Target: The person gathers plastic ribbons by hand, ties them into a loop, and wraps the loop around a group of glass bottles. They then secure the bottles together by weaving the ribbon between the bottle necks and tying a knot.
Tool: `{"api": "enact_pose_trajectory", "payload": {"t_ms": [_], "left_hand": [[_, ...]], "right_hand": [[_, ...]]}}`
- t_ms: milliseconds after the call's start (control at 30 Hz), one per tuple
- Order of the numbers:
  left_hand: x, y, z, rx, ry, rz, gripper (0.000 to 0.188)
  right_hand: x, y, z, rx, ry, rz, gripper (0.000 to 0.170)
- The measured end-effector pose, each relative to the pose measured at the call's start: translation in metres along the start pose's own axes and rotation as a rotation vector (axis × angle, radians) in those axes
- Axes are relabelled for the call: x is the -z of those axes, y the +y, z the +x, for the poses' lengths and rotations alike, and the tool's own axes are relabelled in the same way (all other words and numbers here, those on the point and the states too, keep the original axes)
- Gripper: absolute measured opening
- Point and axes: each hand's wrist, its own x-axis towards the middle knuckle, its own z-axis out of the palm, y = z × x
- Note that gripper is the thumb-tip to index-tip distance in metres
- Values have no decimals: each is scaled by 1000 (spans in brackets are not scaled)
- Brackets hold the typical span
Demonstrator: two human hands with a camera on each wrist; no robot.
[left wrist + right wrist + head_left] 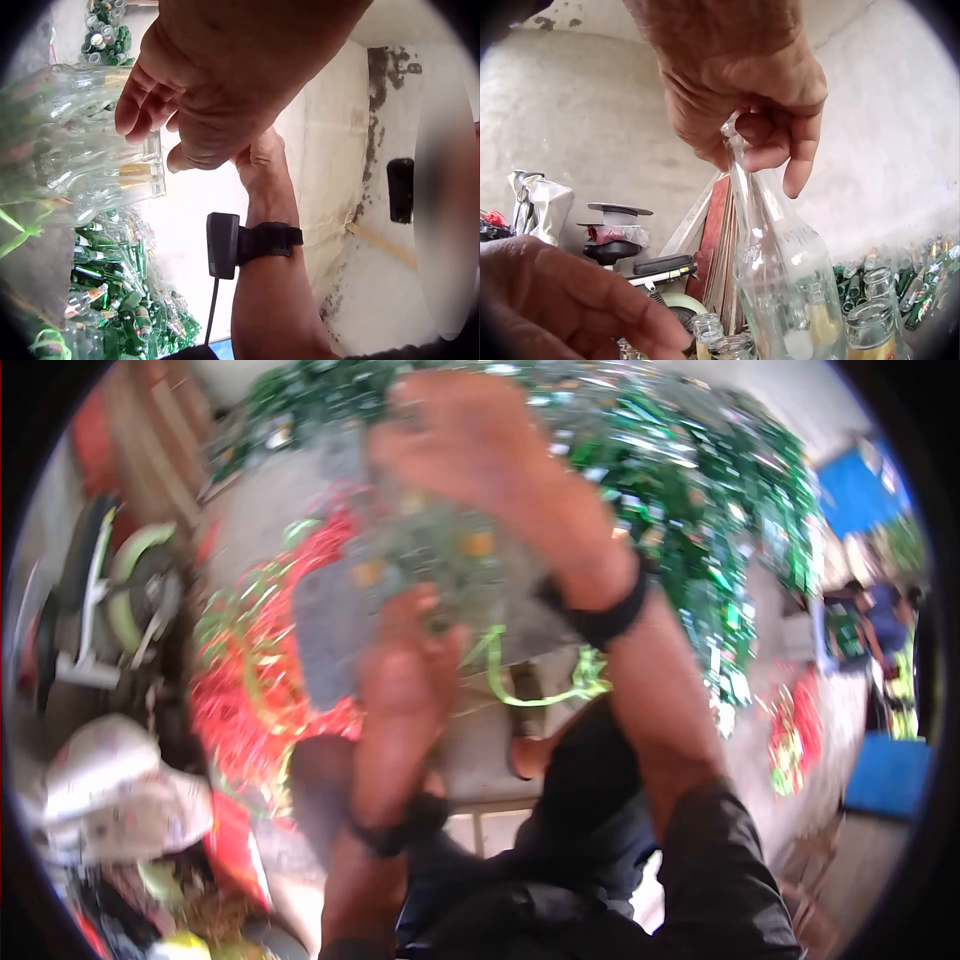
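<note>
In the right wrist view my right hand [742, 90] grips a clear glass bottle [780, 262] by its neck, with the bottle upright. Around its lower part stand other clear bottles [870, 330], some with yellowish labels. My left hand [217, 82] is beside the mouths of a group of clear bottles [75, 142], its fingers loosely bent and apart; whether it touches one cannot be told. Seen from the head, both the left hand [410, 660] and the raised right hand [460, 440] are blurred, with the bottle group [440, 550] between them.
A large heap of green bottles [690, 510] lies at the back and right. Red and green plastic string [265, 690] is piled at the left, near a wheeled machine [130, 590] and white sacks [110, 780]. Light green string [560, 695] hangs near the knees.
</note>
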Motion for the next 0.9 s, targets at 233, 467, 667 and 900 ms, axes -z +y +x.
{"api": "enact_pose_trajectory", "payload": {"t_ms": [233,467,667,900], "left_hand": [[16,-9,18,-57,60,72,47],[23,-4,28,-187,164,239,36],[25,-22,45,-394,224,436,38],[17,-43,51,-335,103,442,43]], "right_hand": [[-32,-17,7,-78,198,67,24],[-41,-13,5,-171,87,52,20],[-55,-18,4,-175,10,50,21],[-90,-8,-21,-139,126,81,19]]}}
